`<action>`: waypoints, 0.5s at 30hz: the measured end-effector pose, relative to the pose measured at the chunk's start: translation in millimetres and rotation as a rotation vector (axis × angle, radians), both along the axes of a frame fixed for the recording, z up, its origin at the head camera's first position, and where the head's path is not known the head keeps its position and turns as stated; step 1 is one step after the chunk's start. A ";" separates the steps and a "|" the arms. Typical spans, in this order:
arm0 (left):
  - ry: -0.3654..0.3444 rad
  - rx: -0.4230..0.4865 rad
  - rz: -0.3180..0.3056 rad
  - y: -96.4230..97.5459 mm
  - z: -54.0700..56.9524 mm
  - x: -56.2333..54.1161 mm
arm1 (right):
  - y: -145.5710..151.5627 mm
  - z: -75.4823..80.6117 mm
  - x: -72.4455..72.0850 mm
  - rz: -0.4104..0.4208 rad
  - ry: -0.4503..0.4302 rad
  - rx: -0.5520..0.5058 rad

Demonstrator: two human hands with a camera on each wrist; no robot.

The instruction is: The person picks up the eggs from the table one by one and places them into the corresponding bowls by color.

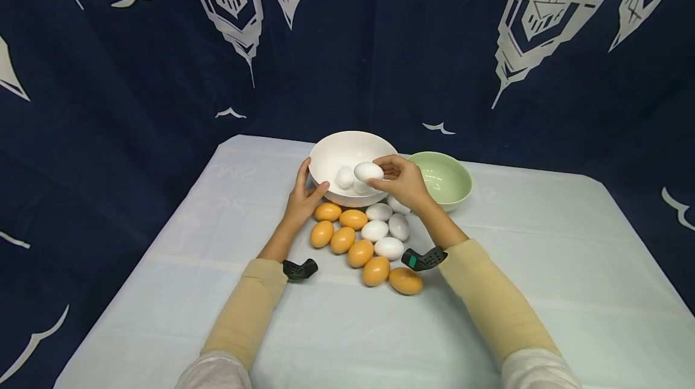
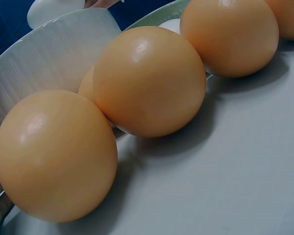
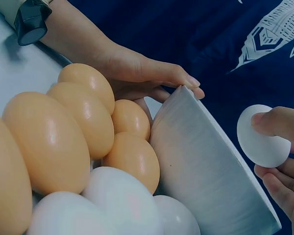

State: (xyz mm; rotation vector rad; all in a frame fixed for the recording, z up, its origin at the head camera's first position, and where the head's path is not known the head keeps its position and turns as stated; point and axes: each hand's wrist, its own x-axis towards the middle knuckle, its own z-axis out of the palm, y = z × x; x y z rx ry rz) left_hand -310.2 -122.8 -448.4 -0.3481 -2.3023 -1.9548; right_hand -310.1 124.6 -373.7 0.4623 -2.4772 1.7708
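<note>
A white egg (image 1: 367, 172) is pinched between the thumb and fingers of my right hand (image 1: 404, 181), above the white bowl (image 1: 339, 148). At the bowl's left side, my left hand (image 1: 301, 203) grips the rim, its thumb over the edge. The right wrist view shows the held egg (image 3: 262, 134) apart from the tilted-looking bowl wall (image 3: 201, 161). Inside the bowl lies a white egg (image 1: 344, 177), with another partly hidden under the held one. In front of the bowl sit several brown eggs (image 1: 342, 240) and several white eggs (image 1: 374, 231), close together.
A light green bowl (image 1: 447, 175) stands right of the white bowl, partly behind my right hand. The white-covered table (image 1: 217, 292) extends to both sides. A dark blue curtain (image 1: 336, 75) with white drawings hangs behind the table's far edge.
</note>
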 end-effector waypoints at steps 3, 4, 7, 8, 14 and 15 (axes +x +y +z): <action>0.008 -0.001 0.013 -0.4 -11.0 -7.4 | -3.4 -0.1 -2.1 0.040 0.000 0.043; 0.014 -0.002 0.018 -0.3 -12.5 -8.1 | -4.5 -0.4 -2.7 0.050 0.001 0.056; 0.035 -0.002 0.027 0.0 -15.2 -8.7 | -7.3 -0.7 -3.9 0.080 0.001 0.089; 0.044 -0.005 0.029 0.2 -15.7 -8.5 | -8.2 -0.8 -4.1 0.088 -0.002 0.100; 0.040 -0.010 0.029 0.5 -14.6 -7.6 | -13.9 2.3 -7.5 0.157 -0.032 0.210; 0.033 -0.008 0.028 0.6 -14.0 -7.5 | -14.5 3.5 -8.2 0.171 -0.037 0.235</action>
